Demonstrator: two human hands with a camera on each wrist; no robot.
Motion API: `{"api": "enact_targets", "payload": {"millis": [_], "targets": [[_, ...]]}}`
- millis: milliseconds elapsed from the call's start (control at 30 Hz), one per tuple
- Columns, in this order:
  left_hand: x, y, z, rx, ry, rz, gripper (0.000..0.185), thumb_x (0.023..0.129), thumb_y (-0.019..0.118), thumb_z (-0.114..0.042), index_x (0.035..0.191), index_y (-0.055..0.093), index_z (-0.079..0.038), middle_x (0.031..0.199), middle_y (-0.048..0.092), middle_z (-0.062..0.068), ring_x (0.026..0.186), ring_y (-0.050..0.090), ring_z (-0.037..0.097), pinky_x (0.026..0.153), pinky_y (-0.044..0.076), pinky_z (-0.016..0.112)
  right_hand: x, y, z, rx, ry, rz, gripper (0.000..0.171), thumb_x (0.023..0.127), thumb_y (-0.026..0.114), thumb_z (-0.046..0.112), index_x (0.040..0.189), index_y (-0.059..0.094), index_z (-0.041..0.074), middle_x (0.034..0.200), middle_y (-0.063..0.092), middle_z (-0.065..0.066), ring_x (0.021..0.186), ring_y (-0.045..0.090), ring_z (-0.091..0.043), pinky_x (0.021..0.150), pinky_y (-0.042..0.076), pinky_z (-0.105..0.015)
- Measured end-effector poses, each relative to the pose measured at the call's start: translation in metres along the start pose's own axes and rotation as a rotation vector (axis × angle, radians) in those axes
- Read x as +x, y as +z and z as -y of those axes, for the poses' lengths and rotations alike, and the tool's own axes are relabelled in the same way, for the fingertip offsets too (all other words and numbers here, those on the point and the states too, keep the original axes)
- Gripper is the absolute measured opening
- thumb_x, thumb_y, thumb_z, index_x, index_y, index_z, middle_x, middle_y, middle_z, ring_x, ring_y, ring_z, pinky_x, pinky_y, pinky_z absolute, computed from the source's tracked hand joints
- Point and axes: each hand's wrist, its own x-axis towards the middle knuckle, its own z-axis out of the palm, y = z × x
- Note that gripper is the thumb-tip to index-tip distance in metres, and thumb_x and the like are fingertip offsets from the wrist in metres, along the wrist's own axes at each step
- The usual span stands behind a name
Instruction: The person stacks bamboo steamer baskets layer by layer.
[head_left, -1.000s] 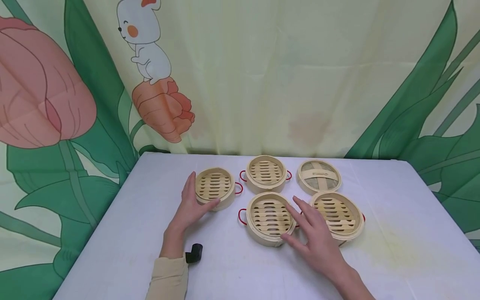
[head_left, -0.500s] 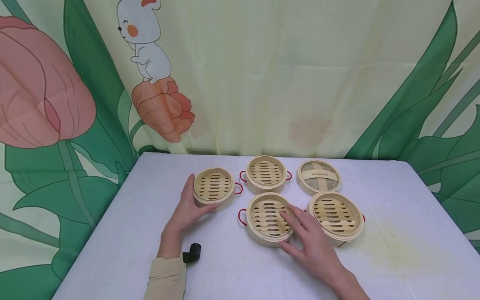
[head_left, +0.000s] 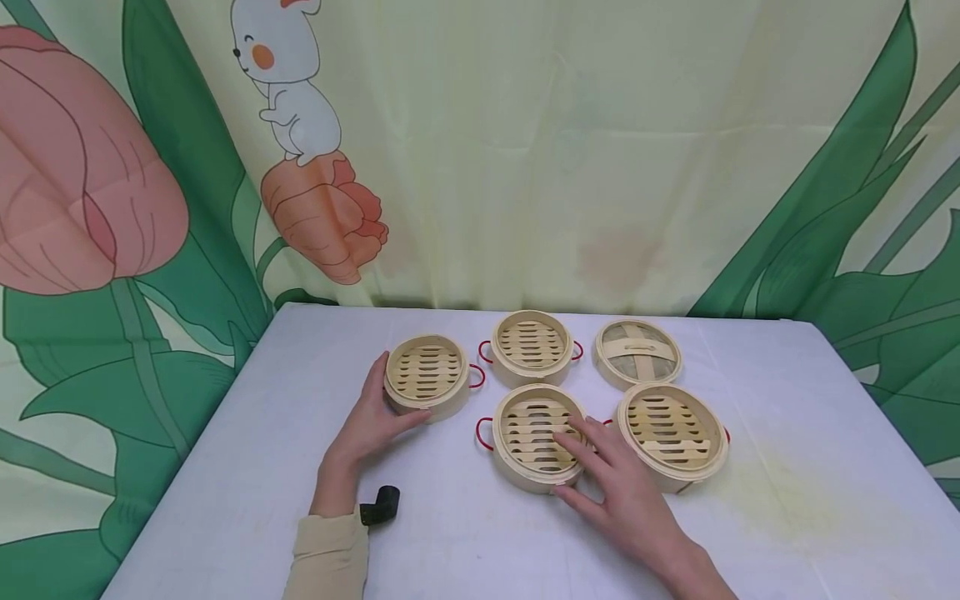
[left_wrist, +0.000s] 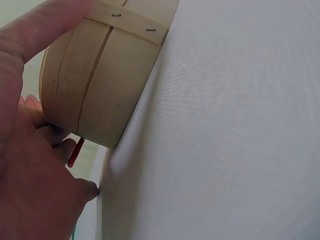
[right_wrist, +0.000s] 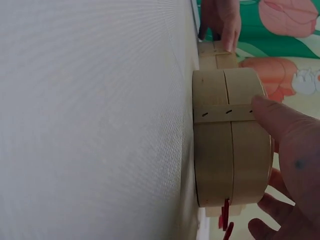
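While white table [head_left: 787,500] carries five bamboo pieces, right hand [head_left: 622,487] grips front-middle steamer basket [head_left: 534,433], fingers curled over its rim; left hand [head_left: 371,421] clasps far-left steamer basket [head_left: 426,373], thumb against wall.

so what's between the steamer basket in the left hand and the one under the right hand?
Head view: only bare white tablecloth and the left basket's red loop handle lie between it and the front middle basket. The baskets don't touch.
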Motion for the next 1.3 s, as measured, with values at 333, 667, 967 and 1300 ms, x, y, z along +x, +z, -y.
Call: {"api": "enact_targets", "payload": {"millis": [333, 667, 967, 1300], "targets": [[0.0, 0.0, 0.004, -0.038, 0.004, -0.011, 0.12, 0.077, 0.09, -0.027, 0.161, 0.007, -0.004, 0.166, 0.012, 0.017, 0.152, 0.009, 0.031, 0.119, 0.013, 0.053, -0.002, 0.001, 0.0, 0.072, 0.044, 0.001, 0.032, 0.075, 0.088, 0.022, 0.104, 0.074, 0.019, 0.115, 0.062, 0.004, 0.131, 0.048, -0.038, 0.114, 0.029, -0.047], [0.0, 0.002, 0.009, -0.062, 0.014, -0.025, 0.119, 0.077, 0.09, -0.025, 0.161, 0.008, -0.006, 0.165, 0.013, 0.017, 0.152, 0.011, 0.031, 0.119, 0.012, 0.053, -0.004, 0.001, 0.002, 0.108, 0.052, -0.004, 0.027, 0.075, 0.087, 0.016, 0.097, 0.073, 0.019, 0.112, 0.06, 0.006, 0.132, 0.046, -0.04, 0.117, 0.024, -0.043], [-0.002, 0.002, 0.01, -0.077, 0.028, -0.037, 0.117, 0.078, 0.09, -0.023, 0.161, 0.009, -0.005, 0.165, 0.015, 0.018, 0.15, 0.017, 0.032, 0.119, 0.014, 0.053, -0.005, 0.004, 0.004, 0.156, 0.051, -0.002, 0.03, 0.077, 0.085, 0.009, 0.101, 0.073, 0.021, 0.111, 0.058, 0.008, 0.135, 0.04, -0.041, 0.12, 0.014, -0.04], [-0.002, 0.004, 0.014, -0.08, 0.032, -0.048, 0.117, 0.078, 0.089, -0.025, 0.161, 0.009, -0.006, 0.165, 0.016, 0.018, 0.148, 0.022, 0.032, 0.119, 0.015, 0.053, 0.0, 0.011, 0.009, 0.234, 0.023, -0.074, 0.033, 0.077, 0.082, 0.005, 0.105, 0.071, 0.019, 0.11, 0.057, 0.003, 0.134, 0.038, -0.043, 0.119, 0.015, -0.04]]}}
